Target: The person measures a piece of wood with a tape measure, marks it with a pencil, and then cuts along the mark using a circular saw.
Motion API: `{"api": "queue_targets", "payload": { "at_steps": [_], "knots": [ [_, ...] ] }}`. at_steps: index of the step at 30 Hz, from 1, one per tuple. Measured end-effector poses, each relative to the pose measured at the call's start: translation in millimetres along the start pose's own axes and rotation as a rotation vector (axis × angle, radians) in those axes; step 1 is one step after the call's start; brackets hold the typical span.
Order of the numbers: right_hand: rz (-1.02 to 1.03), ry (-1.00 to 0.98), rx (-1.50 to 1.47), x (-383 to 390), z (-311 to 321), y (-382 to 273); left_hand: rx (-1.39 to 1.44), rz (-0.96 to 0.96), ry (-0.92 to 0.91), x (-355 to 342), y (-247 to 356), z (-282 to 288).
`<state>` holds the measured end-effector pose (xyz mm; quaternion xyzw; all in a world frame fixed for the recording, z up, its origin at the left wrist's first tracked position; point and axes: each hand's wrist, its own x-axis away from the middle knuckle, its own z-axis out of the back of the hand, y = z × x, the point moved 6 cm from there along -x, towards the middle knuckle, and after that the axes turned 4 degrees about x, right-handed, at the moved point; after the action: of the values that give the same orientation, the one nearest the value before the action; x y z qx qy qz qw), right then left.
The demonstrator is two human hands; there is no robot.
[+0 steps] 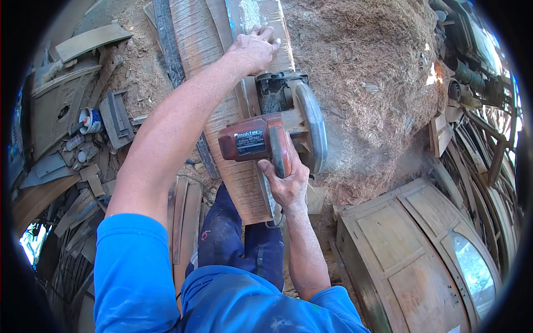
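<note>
My right hand (290,186) is wrapped round the rear handle of a red and grey circular saw (280,133). The saw rests on a long board (282,33) lying lengthwise ahead of me, with its blade guard over the board's right edge. Farther up, my left hand (255,49) lies on that board ahead of the saw, fingers stretched out and a little apart. Beneath and to the left is a wider rough-sawn plank (194,44). The blade's lower part is hidden. Fine dust hangs to the right of the guard.
A large heap of sawdust and shavings (366,94) spreads on the right. A wooden cabinet (400,250) with a glass pane lies at the lower right. Wood offcuts (83,211) and a small paint can (90,120) crowd the left. A dark beam (168,44) runs beside the plank.
</note>
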<state>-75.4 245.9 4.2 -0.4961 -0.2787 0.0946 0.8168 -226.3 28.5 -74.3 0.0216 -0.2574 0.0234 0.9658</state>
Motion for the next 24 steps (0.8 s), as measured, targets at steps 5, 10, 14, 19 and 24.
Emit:
{"api": "queue_targets", "payload": {
  "at_steps": [5, 10, 14, 19, 24],
  "knots": [
    [-0.002, -0.002, -0.020, -8, -1, -4, 0.012, -0.008, 0.017, -1, 1, 2],
    [0.015, 0.004, -0.008, -15, -1, -10, 0.023, -0.010, 0.017, -1, -1, 3],
    [0.022, 0.003, -0.028, -22, -3, -14, 0.046, -0.005, 0.002, -1, -4, 6],
    [0.032, 0.016, -0.010, -30, -6, -15, 0.054, -0.042, -0.037, -1, -7, 6],
    [0.047, 0.019, 0.020, -42, -9, -23, 0.165, -0.052, 0.017, -3, -21, 12]
  ]
}}
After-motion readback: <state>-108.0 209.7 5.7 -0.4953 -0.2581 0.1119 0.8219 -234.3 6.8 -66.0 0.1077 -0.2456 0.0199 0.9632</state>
